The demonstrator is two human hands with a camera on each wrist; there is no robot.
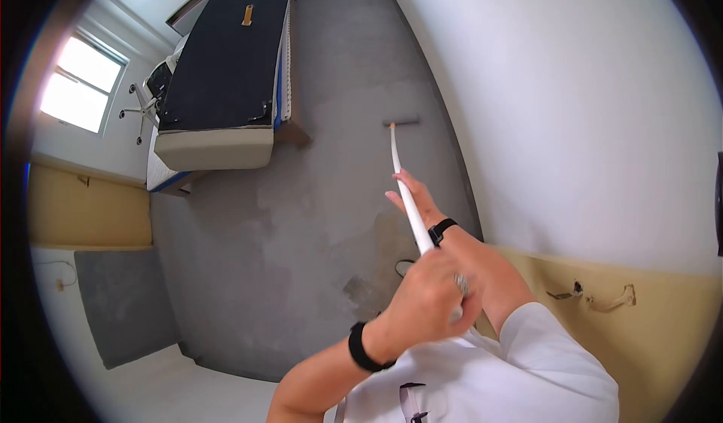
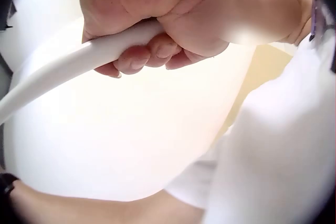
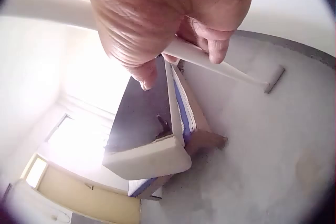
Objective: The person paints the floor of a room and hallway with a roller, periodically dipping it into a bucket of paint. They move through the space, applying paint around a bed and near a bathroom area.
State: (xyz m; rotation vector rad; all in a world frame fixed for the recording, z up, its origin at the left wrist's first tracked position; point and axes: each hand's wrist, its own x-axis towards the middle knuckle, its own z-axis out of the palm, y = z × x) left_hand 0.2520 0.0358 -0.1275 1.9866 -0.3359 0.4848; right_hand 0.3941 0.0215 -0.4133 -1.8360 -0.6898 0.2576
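A long white pole (image 1: 410,208) slants across the head view, ending in a narrow grey head (image 1: 404,121) on the grey floor. An orange piece joins the two. The left hand (image 1: 429,295), black band at its wrist, grips the pole near its upper end; the left wrist view shows its fingers curled under the white pole (image 2: 68,69). Lower down, the right hand (image 1: 419,198), wearing a watch, loosely holds the pole between thumb and fingers. From the right wrist view, the pole passes below the palm toward the grey head (image 3: 274,80).
An upholstered piece of furniture with a dark underside (image 1: 226,54) lies on a bed frame (image 1: 292,131) at the left. A chair base (image 1: 141,110) shows behind it. The white wall (image 1: 557,122) borders the floor (image 1: 226,272) at right, with fittings (image 1: 614,299) low on its yellow part.
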